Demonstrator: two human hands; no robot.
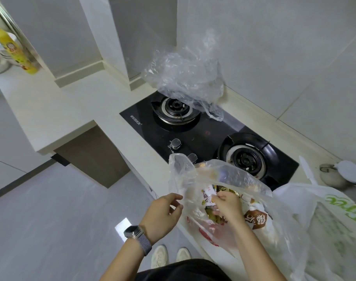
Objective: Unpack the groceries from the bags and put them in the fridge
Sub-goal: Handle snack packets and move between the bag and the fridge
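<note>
The clear grocery bag (223,179) is pinched at its rim by the left hand (165,213); a packet (208,194) inside is apparently gripped by the right hand (226,205).

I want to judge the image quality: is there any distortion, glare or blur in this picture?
Head view: wide-angle bending curves the pale countertop edge and wall lines; a bright window reflection glares on the grey floor tile; the crumpled clear plastic bag over the far burner looks smeared, soft; both hands are reasonably sharp.
</note>
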